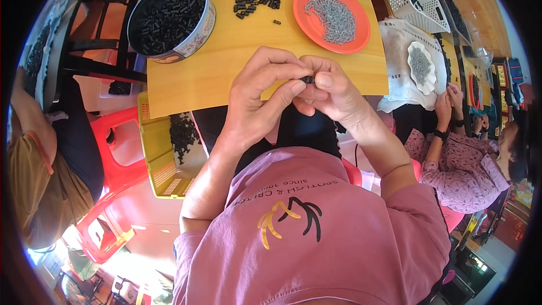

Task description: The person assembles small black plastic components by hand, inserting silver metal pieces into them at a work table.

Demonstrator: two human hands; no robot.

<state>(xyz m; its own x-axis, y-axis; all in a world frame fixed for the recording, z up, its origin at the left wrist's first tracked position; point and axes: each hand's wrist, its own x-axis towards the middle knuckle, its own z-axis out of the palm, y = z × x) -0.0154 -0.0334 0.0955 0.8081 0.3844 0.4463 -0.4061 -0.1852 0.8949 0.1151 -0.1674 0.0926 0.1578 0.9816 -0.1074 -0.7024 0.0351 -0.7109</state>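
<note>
Above the table's near edge, my left hand [262, 87] and my right hand [334, 87] meet, both with fingers pinched together. Between their fingertips is a small black plastic part [307, 79], mostly covered by the fingers. Beyond my hands, a loose cluster of similar black parts [255, 4] lies on the yellow table [226, 39], with one single part [276, 22] set apart. An orange-red plate [361, 35] at the far right carries a heap of small silver metal pieces [337, 18], too small to identify. At the far left stands a round tub [195, 42] full of black parts.
Below the table's left side, a yellow crate [155, 152] holds more black parts. A red plastic stool [113, 178] stands left of it. On the right, a co-worker [457, 169] sits by a white cloth [395, 51], a scalloped dish [420, 68] and a white basket [418, 3].
</note>
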